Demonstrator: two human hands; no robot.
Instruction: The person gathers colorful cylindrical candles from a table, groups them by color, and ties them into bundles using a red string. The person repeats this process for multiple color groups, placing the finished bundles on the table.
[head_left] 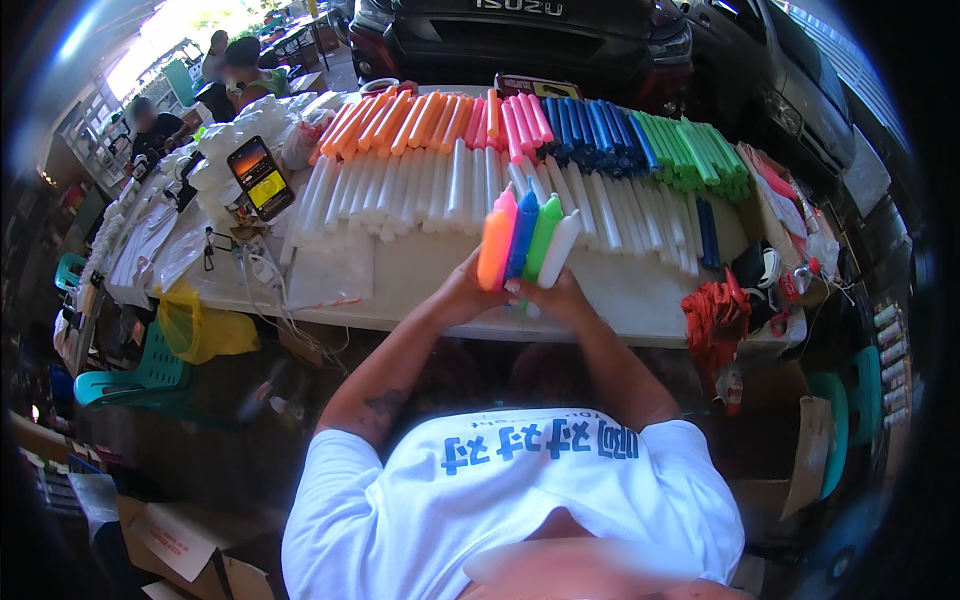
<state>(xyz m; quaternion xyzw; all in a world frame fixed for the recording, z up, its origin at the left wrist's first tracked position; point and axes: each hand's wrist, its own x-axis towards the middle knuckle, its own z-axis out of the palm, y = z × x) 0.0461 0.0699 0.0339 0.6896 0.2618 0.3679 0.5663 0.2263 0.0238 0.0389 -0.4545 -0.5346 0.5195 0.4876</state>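
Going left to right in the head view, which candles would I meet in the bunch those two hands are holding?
Orange candle → pink candle → blue candle → green candle → white candle.

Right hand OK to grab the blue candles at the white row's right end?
Probably not yet: the right hand and left hand both hold the multicoloured candle bundle. Nothing seems to cover the blue candles.

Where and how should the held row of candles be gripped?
Likely the lower ends, left hand coming from beyond the orange candle, right hand from beyond the white candle: the candles sit side by side, tapered tips mostly pointing away.
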